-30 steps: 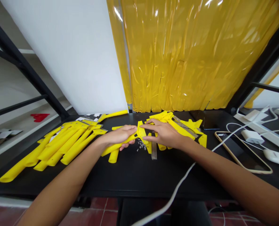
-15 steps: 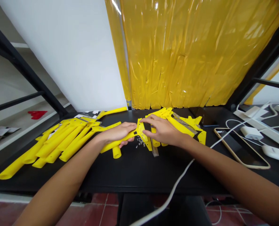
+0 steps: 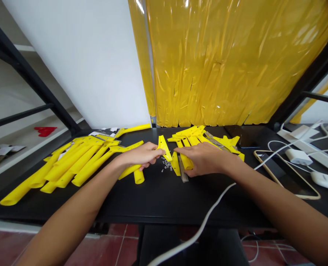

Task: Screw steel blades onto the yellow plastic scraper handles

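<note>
Left hand (image 3: 141, 155) gripping yellow piece (image 3: 164, 147), right (image 3: 206, 159) probably another (image 3: 186, 162)

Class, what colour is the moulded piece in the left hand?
The moulded piece is bright yellow, best seen in the head view.

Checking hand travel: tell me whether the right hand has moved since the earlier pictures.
Yes, rightward: the right hand now sits further right of the metal strip.

A black table (image 3: 158, 199), piled yellow plastic handles (image 3: 69, 164), small loose screws (image 3: 165, 166), a narrow metal strip (image 3: 183, 170), a gold-edged phone (image 3: 287, 173), a white charger (image 3: 299, 157)
</note>
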The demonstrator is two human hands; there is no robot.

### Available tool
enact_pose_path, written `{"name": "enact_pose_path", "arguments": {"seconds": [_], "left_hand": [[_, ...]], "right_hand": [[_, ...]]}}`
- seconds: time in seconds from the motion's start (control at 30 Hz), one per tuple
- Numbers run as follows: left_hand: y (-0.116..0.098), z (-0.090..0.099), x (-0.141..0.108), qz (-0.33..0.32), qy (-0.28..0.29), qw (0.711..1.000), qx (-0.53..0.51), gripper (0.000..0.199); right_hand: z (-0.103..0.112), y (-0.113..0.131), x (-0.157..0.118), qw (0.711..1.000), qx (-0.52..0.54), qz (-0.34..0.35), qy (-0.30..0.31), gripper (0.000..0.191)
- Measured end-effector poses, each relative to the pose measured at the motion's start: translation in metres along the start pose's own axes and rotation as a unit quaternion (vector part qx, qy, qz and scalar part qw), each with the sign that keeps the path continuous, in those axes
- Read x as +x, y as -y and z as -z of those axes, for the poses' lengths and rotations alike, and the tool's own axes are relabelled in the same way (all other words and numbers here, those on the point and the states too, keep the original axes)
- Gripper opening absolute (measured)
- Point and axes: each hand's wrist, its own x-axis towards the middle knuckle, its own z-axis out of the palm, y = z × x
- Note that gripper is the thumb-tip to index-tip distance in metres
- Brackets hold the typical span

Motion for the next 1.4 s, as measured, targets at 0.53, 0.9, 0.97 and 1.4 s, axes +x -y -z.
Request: {"name": "enact_pose_path", "arguments": {"seconds": [0.53, 0.9, 0.97, 1.4], "left_hand": [[0.007, 0.009, 0.003, 0.068, -0.049, 0.996, -0.033, 0.029], [0.025, 0.015, 0.025, 0.074, -0.203, 0.965, -0.147, 0.019], [0.028, 0.016, 0.028, 0.070, -0.213, 0.966, -0.128, 0.030], [0.053, 0.028, 0.035, 0.059, -0.226, 0.951, 0.202, 0.114]], "right_hand": [[0.004, 0.005, 0.004, 0.990, -0.062, -0.029, 0.124, 0.106], [0.010, 0.011, 0.018, 0.984, -0.066, -0.010, 0.165, 0.102], [0.011, 0.011, 0.019, 0.983, -0.054, -0.004, 0.173, 0.097], [0.013, 0.008, 0.034, 0.972, -0.026, 0.003, 0.232, 0.105]]}}
